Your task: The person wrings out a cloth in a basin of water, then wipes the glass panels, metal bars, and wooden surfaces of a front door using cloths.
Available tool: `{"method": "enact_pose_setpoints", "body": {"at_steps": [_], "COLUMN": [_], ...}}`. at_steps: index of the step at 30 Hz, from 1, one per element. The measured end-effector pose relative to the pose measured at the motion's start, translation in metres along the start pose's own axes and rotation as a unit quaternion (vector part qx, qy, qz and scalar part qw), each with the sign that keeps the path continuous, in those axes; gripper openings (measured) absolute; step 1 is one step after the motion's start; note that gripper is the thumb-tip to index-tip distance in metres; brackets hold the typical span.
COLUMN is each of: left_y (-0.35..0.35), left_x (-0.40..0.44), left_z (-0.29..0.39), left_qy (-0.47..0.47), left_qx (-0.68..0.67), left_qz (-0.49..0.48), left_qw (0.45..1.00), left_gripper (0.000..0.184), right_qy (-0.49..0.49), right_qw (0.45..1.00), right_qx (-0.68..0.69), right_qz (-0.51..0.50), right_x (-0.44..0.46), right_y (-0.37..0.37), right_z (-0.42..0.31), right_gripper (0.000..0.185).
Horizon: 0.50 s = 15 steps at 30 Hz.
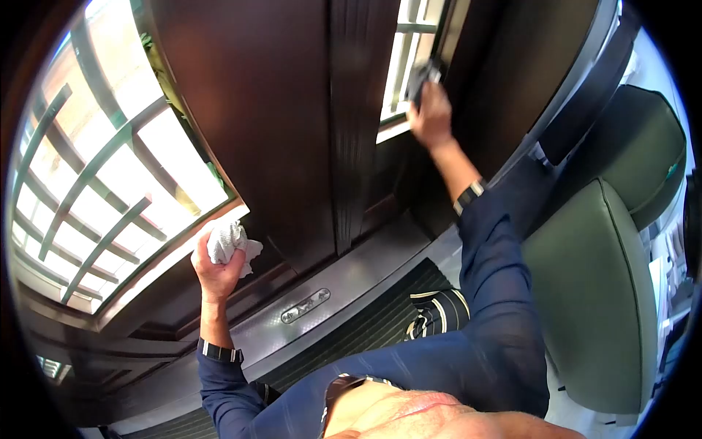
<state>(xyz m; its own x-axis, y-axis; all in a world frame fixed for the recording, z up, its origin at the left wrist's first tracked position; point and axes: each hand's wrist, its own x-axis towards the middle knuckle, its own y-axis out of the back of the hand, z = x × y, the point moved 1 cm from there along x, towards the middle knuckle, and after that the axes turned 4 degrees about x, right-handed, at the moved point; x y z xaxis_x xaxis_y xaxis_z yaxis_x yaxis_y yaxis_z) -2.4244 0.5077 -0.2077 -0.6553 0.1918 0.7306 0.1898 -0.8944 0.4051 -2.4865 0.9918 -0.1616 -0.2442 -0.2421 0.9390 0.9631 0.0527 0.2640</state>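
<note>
A crumpled white cloth (225,241) is gripped in my left hand (213,276), beside the lower corner of the large barred window (110,161) in a dark brown door. My right hand (433,117) is raised at the narrow window (413,44) on the right. Its fingers are wrapped round a dark object (422,79), which is blurred, so I cannot tell what it is. Striped cuffs of dark blue sleeves show at both wrists.
Below the door runs a metal threshold (351,274) with an oval plate (306,306). A ribbed dark mat (395,293) lies in front of it. Green padded chairs (592,293) stand close on the right.
</note>
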Motion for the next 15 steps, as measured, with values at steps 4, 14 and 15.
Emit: {"method": "enact_pose_setpoints", "body": {"at_steps": [4,14,15], "left_y": [-0.002,-0.012,-0.011], "left_x": [0.002,0.002,0.004], "left_z": [0.003,-0.002,-0.001], "left_qy": [0.027,0.034,0.004], "left_qx": [-0.003,0.023,0.042], "left_qz": [0.009,0.022,0.022], "left_qw": [1.0,0.999,0.999], "left_gripper": [0.044,0.043,0.043], "right_qy": [-0.054,-0.102,-0.135], "right_qw": [0.995,0.926,0.905], "right_qx": [0.007,0.239,0.309], "right_qz": [-0.088,-0.275,-0.259], "right_x": [-0.033,0.015,0.021], "right_y": [0.025,0.059,0.067], "right_z": [-0.042,-0.068,-0.058], "right_gripper": [0.051,0.03,0.033]}}
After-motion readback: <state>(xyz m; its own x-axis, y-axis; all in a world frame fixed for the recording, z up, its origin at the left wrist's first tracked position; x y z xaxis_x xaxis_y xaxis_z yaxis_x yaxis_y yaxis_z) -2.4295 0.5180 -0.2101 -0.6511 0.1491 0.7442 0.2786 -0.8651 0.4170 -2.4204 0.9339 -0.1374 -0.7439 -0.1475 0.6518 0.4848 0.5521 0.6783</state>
